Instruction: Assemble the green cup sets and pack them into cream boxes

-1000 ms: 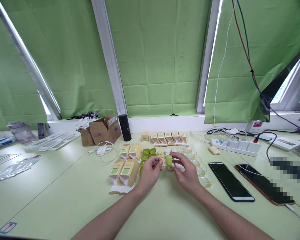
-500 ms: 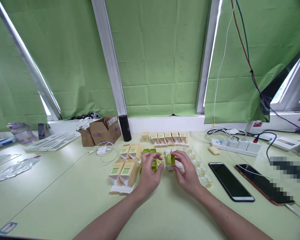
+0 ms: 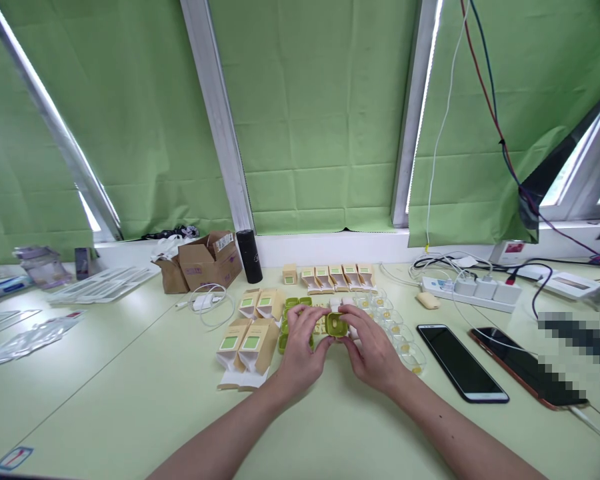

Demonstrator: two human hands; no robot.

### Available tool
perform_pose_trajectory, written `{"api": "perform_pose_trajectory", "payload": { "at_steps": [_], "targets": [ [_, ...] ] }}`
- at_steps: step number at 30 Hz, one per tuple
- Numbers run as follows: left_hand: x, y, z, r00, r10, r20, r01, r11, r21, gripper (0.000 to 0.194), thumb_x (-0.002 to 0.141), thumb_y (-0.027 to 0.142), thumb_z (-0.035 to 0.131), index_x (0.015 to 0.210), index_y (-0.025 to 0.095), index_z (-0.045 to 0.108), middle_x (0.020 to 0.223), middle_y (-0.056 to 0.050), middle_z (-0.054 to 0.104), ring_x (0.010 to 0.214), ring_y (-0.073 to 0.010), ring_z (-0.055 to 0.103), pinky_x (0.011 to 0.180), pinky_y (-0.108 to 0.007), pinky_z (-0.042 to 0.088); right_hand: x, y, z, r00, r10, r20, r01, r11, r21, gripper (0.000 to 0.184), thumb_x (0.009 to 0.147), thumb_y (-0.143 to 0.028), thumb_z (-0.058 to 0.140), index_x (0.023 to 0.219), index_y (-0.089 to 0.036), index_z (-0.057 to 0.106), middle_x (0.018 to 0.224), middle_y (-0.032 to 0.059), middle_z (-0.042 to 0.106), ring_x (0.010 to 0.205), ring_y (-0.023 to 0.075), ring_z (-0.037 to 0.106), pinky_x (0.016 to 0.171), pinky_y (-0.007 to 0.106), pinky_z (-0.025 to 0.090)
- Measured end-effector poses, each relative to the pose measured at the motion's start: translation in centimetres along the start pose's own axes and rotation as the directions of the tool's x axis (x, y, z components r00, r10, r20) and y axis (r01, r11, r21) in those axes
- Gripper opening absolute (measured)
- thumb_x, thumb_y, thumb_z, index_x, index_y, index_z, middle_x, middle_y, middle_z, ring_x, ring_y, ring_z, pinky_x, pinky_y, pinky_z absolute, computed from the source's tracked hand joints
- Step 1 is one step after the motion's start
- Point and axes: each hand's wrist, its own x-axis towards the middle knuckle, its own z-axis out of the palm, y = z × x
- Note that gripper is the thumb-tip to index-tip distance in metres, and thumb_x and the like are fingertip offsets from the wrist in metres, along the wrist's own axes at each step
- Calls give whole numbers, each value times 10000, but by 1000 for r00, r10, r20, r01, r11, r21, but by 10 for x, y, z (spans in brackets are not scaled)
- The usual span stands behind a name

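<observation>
A small green square cup [image 3: 336,325] is held up with its hollow side towards me, and a small pale spot shows inside it. My right hand [image 3: 375,347] pinches its right side between thumb and fingers. From the left, my left hand [image 3: 304,343] closes on the opposite edge with its fingertips and thumb. Beyond and left of that hand stand several more green cups [image 3: 292,303], partly covered by it. Small yellowish pieces [image 3: 319,329] lie between the hands, mostly hidden. Clear plastic covers [image 3: 403,333] with yellow spots line up beside my right hand.
Open cardboard boxes [image 3: 259,343] stand at left, with a row of similar ones [image 3: 336,279] behind. A black bottle [image 3: 250,257] and a brown carton [image 3: 210,260] are farther back. Two phones [image 3: 463,363] and a power strip [image 3: 470,293] lie at right.
My right hand has turned the green cup so its hollow side faces me. My left hand has opened from a pinch, moved right and taken the cup's left edge.
</observation>
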Motion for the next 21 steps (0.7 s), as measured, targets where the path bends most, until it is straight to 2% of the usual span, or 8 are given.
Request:
{"api": "perform_pose_trajectory", "payload": {
  "at_steps": [5,13,21],
  "targets": [
    [1,2,0,1000,-31,-2,31,1000,-4,429,920,156,693,1325,273,615,1294,-89,671,1304,-305,444,1106,-508,444,1,0,-2,999,-37,19,38,998,-48,378,982,-68,531,1334,-199,576,1367,200,630,1315,324,617,1040,535,595],
    [0,2,0,1000,-15,-22,15,1000,-10,422,922,165,694,1324,272,623,1285,-97,678,1293,-311,465,1101,-516,452,0,2,-1,997,-74,34,77,991,-108,406,991,-65,527,1375,-189,567,1387,216,615,1330,334,602,1018,541,604],
    [0,3,1,999,-3,-36,3,1000,5,390,933,173,679,1311,257,631,1269,-102,685,1275,-314,473,1094,-535,454,0,1,0,997,-53,64,59,993,-104,453,992,-44,489,1416,-196,537,1389,207,582,1339,332,579,1029,525,597]
  ]
}}
